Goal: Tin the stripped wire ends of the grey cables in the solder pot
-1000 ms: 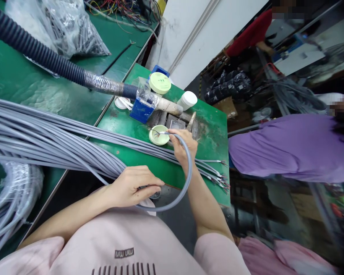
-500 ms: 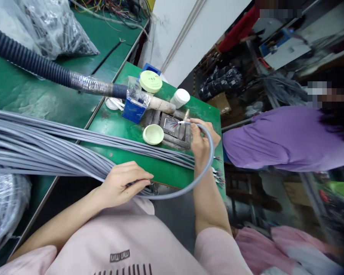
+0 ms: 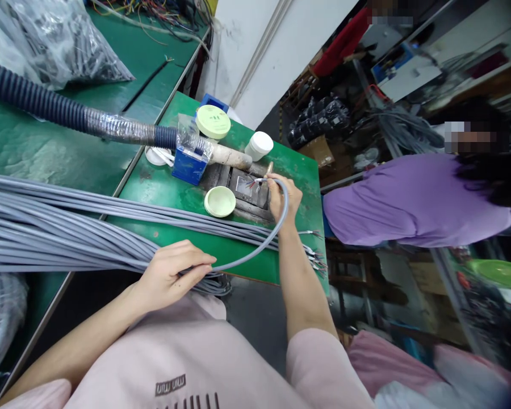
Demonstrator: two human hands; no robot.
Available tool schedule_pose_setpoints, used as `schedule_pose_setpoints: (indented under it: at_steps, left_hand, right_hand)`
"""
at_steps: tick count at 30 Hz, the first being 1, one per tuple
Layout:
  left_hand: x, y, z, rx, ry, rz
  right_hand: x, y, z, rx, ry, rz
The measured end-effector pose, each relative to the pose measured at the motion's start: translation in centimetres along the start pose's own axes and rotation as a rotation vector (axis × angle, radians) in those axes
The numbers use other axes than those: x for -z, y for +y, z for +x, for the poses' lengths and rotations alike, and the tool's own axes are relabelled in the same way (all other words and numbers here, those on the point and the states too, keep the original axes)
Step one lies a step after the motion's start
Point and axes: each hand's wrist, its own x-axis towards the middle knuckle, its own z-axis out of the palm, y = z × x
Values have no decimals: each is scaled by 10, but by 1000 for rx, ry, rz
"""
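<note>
My right hand (image 3: 284, 197) pinches a grey cable (image 3: 262, 245) close to its stripped end. Thin coloured wires (image 3: 251, 184) fan out from that end, over the shiny square surface of what looks like a solder pot (image 3: 260, 196). From there the cable curves back toward me to my left hand (image 3: 176, 274), whose thumb and fingertips are closed on it. Beside the left hand lies a thick bundle of grey cables (image 3: 89, 238). More stripped cable ends (image 3: 317, 261) rest at the table's right edge, partly behind my right forearm.
A ribbed black hose (image 3: 46, 105) ends in a pipe beside the pot, near a blue block (image 3: 189, 165). Around it stand an open pale green tub (image 3: 220, 202), a round green lid (image 3: 213, 121) and a white jar (image 3: 259, 146). A person in purple (image 3: 409, 199) is at the right.
The cable's loop has drawn in, running straighter from my left fingertips to my right hand. My right hand has turned slightly and the wire ends stay over the pot. The view has shifted a little.
</note>
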Motion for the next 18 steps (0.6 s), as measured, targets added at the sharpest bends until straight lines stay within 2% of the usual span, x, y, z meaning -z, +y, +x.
schedule_pose_setpoints:
  at_steps: [8, 12, 15, 18]
  left_hand:
    - [-2, -2, 2, 18, -6, -13]
    - [-2, -2, 0, 73, 5, -53]
    - [-5, -1, 1, 205, 24, -154]
    - [-14, -2, 6, 477, 26, -389]
  right_hand:
    - [-7, 7, -4, -4, -60, -29]
    - [3, -3, -8, 0, -17, -40]
    - [27, -27, -19, 41, 47, 29]
    - [55, -61, -41, 195, 1, 194]
